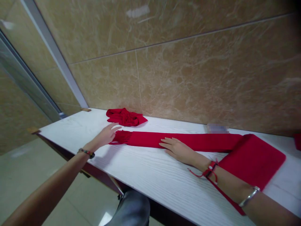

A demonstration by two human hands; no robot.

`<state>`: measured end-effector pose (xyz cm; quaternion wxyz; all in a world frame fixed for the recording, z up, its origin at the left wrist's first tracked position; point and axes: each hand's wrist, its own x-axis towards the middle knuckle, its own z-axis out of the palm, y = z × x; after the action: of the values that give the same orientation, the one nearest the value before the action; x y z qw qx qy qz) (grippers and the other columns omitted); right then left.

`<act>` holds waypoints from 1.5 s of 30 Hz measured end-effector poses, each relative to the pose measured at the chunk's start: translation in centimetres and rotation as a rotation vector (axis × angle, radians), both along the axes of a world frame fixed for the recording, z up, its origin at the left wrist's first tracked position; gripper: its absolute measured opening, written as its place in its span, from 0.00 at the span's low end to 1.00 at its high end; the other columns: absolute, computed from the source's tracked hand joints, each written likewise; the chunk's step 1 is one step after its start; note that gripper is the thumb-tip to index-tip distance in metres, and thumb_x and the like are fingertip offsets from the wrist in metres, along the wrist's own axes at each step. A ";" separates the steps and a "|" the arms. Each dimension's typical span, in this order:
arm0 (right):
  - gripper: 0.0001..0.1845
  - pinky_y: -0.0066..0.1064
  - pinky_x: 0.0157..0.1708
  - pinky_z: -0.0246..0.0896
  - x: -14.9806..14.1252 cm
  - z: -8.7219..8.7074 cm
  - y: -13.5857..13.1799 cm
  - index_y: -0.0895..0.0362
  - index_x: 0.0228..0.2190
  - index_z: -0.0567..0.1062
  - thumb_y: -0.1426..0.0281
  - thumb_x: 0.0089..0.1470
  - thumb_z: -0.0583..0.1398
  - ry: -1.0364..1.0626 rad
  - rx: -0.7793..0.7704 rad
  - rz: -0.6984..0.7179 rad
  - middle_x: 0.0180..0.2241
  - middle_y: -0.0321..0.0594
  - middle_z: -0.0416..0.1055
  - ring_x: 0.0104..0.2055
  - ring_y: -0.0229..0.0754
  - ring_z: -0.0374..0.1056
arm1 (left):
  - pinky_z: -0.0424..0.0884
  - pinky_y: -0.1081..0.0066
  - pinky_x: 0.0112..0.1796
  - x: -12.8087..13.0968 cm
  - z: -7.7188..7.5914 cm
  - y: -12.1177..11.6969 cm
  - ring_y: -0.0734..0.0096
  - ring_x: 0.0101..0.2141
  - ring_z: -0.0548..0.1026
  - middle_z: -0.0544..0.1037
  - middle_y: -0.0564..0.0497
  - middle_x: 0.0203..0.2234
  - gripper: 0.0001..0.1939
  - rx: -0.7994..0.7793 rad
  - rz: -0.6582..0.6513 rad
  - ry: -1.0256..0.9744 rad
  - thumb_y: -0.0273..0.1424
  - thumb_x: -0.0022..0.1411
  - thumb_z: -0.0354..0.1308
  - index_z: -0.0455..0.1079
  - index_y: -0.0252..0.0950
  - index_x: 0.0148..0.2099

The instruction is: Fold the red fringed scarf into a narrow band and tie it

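Note:
A long red scarf (145, 139) lies stretched across the white table, folded into a narrow strip with a fringe at its left end. My right hand (180, 150) rests flat on the strip, fingers extended. At the fringed end is my left hand (108, 134), its fingers apart beside the tassels; whether it touches them I cannot tell. Toward the right the scarf turns into a wider part (254, 161), and my right forearm hides some of it. Another red cloth (125, 117) sits crumpled behind the fringe, near the wall.
A tan marble-tiled wall (178, 78) runs along the back of the white table (150, 169). A small blurred item (218, 129) stands against the wall. Part of something red (297, 141) shows at the right edge. My knee (131, 207) is under the table's front edge.

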<state>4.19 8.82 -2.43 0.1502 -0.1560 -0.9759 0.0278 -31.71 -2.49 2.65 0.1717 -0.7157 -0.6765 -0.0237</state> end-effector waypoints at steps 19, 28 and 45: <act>0.14 0.35 0.43 0.64 0.1 0.8 -0.3 0.62 0.41 0.72 0.80 0.56 0.50 -0.080 0.211 -0.099 0.44 0.51 0.71 0.45 0.45 0.68 | 0.67 0.69 0.42 7.5 -0.3 0.9 0.67 0.40 0.72 0.75 0.47 0.38 0.11 -0.169 -0.300 0.051 0.28 0.63 0.47 0.70 0.35 0.43; 0.12 0.32 0.36 0.64 0.2 1.5 -0.7 0.62 0.36 0.71 0.81 0.56 0.49 -0.106 0.255 -0.146 0.37 0.50 0.72 0.38 0.45 0.70 | 0.67 0.69 0.40 6.8 0.1 1.4 0.68 0.38 0.72 0.74 0.47 0.34 0.13 -0.110 -0.352 0.163 0.22 0.63 0.44 0.71 0.36 0.39; 0.22 0.46 0.56 0.46 0.2 0.1 -0.3 0.57 0.56 0.60 0.68 0.60 0.47 -0.023 0.104 0.070 0.58 0.44 0.56 0.60 0.47 0.49 | 0.62 0.67 0.50 11.0 0.3 2.1 0.67 0.47 0.68 0.72 0.44 0.45 0.16 -0.059 -0.377 -0.028 0.29 0.64 0.41 0.68 0.33 0.47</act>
<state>4.42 8.51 -2.28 0.1457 -0.1142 -0.9825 -0.0194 -20.68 -0.42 2.98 0.1336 -0.8340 -0.5333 -0.0455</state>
